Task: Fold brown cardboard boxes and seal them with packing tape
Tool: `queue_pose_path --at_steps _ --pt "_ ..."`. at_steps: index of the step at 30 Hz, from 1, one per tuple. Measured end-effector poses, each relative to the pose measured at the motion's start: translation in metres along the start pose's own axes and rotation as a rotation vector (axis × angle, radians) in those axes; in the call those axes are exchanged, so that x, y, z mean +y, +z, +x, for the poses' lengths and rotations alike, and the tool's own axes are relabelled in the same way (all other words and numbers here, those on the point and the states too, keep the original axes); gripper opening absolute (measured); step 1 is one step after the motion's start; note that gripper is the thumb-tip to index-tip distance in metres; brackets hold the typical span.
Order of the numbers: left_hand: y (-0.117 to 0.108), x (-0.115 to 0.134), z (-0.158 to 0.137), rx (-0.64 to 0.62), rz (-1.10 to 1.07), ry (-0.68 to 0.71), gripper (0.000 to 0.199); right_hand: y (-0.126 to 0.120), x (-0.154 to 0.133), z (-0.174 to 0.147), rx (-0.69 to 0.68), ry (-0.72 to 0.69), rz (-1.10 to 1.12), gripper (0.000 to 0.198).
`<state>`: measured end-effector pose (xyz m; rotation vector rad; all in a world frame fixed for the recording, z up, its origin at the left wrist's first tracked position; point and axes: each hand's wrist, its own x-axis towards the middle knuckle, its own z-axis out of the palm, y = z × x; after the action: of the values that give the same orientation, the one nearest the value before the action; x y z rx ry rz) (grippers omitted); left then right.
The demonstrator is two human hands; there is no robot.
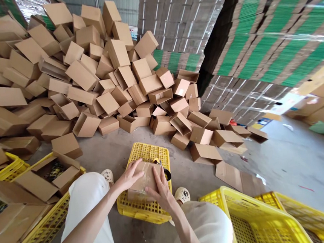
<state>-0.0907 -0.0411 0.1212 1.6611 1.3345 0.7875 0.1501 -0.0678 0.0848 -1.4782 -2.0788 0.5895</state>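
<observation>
Box under both hands, top shut; open boxes at left, big pile beyond

Largest first: stacks (270, 32) of flat card, green-striped in part, stood far right. The pile (81, 75) of made-up boxes filled the far left and middle, spilling toward the right. Some lay with an open side showing; none of those was under a hand.

Near left, a yellow left crate (51, 231) held an open box (67, 179), flaps up, with dark and yellow contents (55, 171) too small to name. That one was filled at least partly and not shut. Near right stood two right crates (254, 200), also yellow.

Between the knees, a yellow middle crate (149, 149) served as a bench. The box (145, 174) sat on it, near and central. Its top looked closed, with a shiny strip that read as tape, so closing seemed done or nearly so; whether it was fully sealed, or what was inside, couldn't tell.

Left hand (129, 177): spread on the box's left side and top, not clenched. Right hand (161, 189): fingers over the right edge, thumb on top. Together they steadied it; no firm squeeze visible.

Smallest: a black ring (166, 170), maybe a tape roll, sat just right of the box, unheld.
</observation>
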Motion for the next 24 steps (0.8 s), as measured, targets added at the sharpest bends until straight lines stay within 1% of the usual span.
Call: queue_pose_path --at_steps 3,6,8,9,11,14,15,17,20,22,24 --pt "0.003 -0.004 0.005 0.022 0.053 -0.016 0.068 0.002 0.0 -0.002 0.011 0.001 -0.052 0.094" --pt "0.003 -0.007 0.005 -0.017 0.072 -0.014 0.075 0.0 -0.008 0.016 0.043 0.023 -0.086 0.096" --pt "-0.001 -0.008 0.003 -0.064 0.065 -0.001 0.079 -0.003 -0.017 0.032 0.08 0.046 -0.078 0.092" --pt "-0.003 -0.007 0.002 -0.09 0.058 0.004 0.08 -0.006 -0.023 0.04 0.099 0.057 -0.06 0.086" --pt "-0.008 -0.004 -0.003 -0.146 0.04 0.006 0.082 -0.012 -0.034 0.052 0.124 0.075 -0.007 0.068" --pt "-0.016 0.001 -0.01 -0.223 0.022 -0.002 0.098 -0.021 -0.047 0.061 0.142 0.105 0.037 0.041" --pt "-0.017 0.003 -0.012 -0.238 0.02 -0.006 0.106 -0.023 -0.049 0.062 0.15 0.114 0.035 0.037" --pt "-0.019 0.004 -0.015 -0.256 0.02 -0.003 0.12 -0.025 -0.05 0.063 0.166 0.118 0.028 0.036" --pt "-0.02 0.002 -0.017 -0.281 0.018 0.014 0.129 -0.022 -0.045 0.06 0.194 0.081 0.021 0.041" --pt "-0.021 0.0 -0.018 -0.299 0.001 0.012 0.126 -0.016 -0.039 0.054 0.205 0.001 -0.025 0.045" --pt "-0.022 -0.003 -0.019 -0.316 -0.018 -0.003 0.118 -0.01 -0.033 0.044 0.197 -0.116 -0.141 0.049"
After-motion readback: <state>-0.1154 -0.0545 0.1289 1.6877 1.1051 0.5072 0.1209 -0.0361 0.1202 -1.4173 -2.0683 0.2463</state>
